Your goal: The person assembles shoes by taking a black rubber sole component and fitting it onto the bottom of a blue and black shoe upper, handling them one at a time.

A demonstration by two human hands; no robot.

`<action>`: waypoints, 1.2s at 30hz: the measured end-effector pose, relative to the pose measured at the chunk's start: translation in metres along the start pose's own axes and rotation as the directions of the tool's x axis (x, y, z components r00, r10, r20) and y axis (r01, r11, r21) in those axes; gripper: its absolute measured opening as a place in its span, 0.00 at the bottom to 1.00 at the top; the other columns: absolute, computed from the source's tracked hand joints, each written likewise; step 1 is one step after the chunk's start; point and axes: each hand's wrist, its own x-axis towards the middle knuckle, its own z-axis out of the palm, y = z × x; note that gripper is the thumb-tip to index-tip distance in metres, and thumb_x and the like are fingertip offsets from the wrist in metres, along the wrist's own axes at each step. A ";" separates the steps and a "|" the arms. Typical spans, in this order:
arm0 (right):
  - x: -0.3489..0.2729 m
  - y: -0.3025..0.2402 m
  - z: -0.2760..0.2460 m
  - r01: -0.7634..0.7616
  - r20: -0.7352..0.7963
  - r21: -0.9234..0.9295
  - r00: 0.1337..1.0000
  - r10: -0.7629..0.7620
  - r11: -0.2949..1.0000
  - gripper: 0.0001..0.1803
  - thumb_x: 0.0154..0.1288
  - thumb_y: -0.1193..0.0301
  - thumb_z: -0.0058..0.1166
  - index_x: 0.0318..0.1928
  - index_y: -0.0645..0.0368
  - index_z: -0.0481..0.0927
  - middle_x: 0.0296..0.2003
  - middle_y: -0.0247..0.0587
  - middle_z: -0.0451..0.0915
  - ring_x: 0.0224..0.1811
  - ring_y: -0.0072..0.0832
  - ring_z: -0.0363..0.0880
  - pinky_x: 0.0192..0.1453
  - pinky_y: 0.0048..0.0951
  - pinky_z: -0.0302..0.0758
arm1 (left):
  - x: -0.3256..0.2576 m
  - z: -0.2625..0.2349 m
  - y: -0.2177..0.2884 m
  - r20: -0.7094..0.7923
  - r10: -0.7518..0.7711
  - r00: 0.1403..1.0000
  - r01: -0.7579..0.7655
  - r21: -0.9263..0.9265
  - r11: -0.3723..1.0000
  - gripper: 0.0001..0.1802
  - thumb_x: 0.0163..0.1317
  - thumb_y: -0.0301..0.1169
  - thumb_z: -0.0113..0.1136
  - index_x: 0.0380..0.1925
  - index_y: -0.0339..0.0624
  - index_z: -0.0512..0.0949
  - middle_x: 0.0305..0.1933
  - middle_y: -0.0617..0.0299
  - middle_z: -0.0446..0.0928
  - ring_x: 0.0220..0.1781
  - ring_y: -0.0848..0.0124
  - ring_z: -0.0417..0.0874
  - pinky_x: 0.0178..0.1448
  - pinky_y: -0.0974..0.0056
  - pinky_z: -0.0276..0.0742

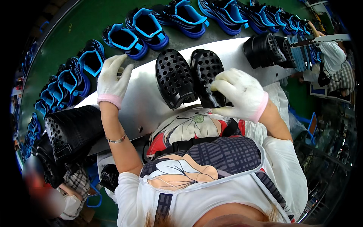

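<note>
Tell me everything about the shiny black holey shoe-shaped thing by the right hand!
The shiny black, shoe-shaped piece has many round holes and looks like plastic or rubber. Its rounded end points away from the person; pale glare marks the nearer end. It sits at the edge of a silvery, metal-looking surface, beside a similar black holey piece. The person's right hand, in a pink-cuffed white glove, seems to touch its right side.

decent gap over the metal ledge (141,89) between left gloved hand (114,80) and perforated black shoe pieces (174,77), but blue-lined sneakers (148,34) crowd the far side, black stacks (81,126) both ends
</note>
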 end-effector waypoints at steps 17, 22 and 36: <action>0.091 -0.065 -0.023 0.411 -0.178 0.219 0.909 -0.378 0.885 0.29 0.36 0.68 0.76 0.44 0.58 0.80 0.41 0.42 0.78 0.36 0.36 0.79 0.37 0.32 0.77 | -0.031 -0.008 0.057 0.226 0.430 0.874 0.306 -0.943 -0.128 0.51 0.64 0.61 0.54 0.70 0.28 0.54 0.66 0.46 0.69 0.66 0.62 0.72 0.69 0.60 0.69; 0.108 -0.054 0.001 0.269 -0.124 0.169 0.960 -0.250 0.948 0.24 0.48 0.64 0.68 0.47 0.57 0.78 0.42 0.42 0.78 0.41 0.41 0.79 0.44 0.38 0.78 | -0.028 0.003 0.027 0.174 0.240 0.955 0.187 -0.982 -0.031 0.37 0.67 0.47 0.52 0.67 0.32 0.60 0.60 0.53 0.75 0.57 0.67 0.79 0.63 0.63 0.73; 0.130 -0.044 0.018 -0.029 0.004 -0.180 1.000 0.031 0.983 0.23 0.55 0.52 0.63 0.40 0.57 0.76 0.27 0.43 0.78 0.27 0.43 0.80 0.29 0.39 0.77 | -0.017 0.023 0.023 0.094 -0.085 0.992 0.086 -0.991 -0.099 0.18 0.71 0.31 0.53 0.58 0.37 0.68 0.50 0.62 0.76 0.50 0.73 0.78 0.54 0.64 0.78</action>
